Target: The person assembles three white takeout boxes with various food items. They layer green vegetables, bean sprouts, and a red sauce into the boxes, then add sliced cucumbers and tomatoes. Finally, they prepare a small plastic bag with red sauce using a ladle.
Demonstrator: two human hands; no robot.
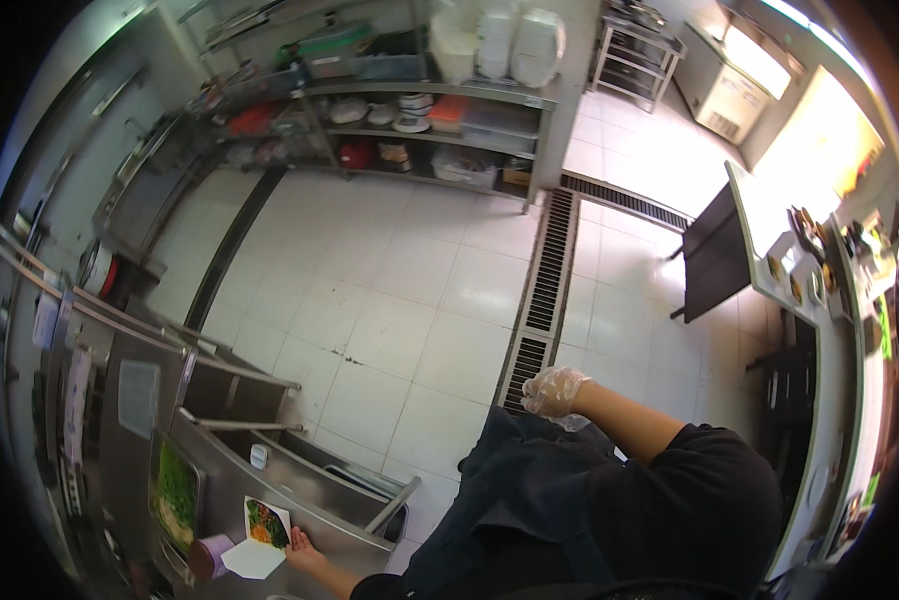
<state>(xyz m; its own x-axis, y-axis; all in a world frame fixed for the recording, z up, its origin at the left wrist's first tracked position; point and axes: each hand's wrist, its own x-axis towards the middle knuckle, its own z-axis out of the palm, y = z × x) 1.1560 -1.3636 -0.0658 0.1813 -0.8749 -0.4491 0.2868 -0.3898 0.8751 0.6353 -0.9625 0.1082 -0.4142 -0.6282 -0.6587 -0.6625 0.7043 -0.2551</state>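
My left hand [304, 548] is at the lower left and grips a small white square container [265, 525] filled with green and orange food, held over a steel counter [309, 500]. A white lid or paper [251, 560] lies just below the container. My right hand [552, 390] wears a clear plastic glove, hangs in front of my dark clothing and holds nothing; its fingers are loosely curled. A steel tray of green food [176, 490] sits left of the container.
A floor drain grate [544, 290] runs across the white tiled floor. Steel shelving [419, 110] with bins and white containers stands at the back. A counter [809, 270] with small dishes runs along the right. Steel fridge doors [89, 370] are at left.
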